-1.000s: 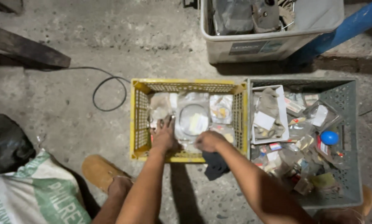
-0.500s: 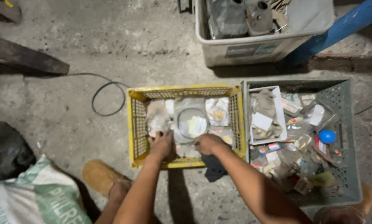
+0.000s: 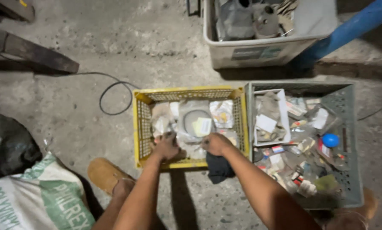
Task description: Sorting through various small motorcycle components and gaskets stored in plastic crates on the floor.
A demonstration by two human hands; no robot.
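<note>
Head view: both hands reach down into a yellow plastic crate that sits on the concrete floor at the centre of the frame. The left hand rests at the crate's 7 o'clock corner, fingers curled down among clear plastic packets; whether it grips one I cannot tell. The right hand lies at the crate's 5 o'clock, closed loosely over the near edge of a large clear packet holding a dark ring and a pale yellow card, which lies flat in the middle of the crate. A dark cloth hangs over the crate's near rim under the right wrist. Touching the crate at 3 o'clock stands a grey crate full of small packaged parts, with a blue ball among them. At 12 o'clock, well apart, stands a white bin. A black cable loops at 10 o'clock, and a printed sack lies at 8 o'clock.
</note>
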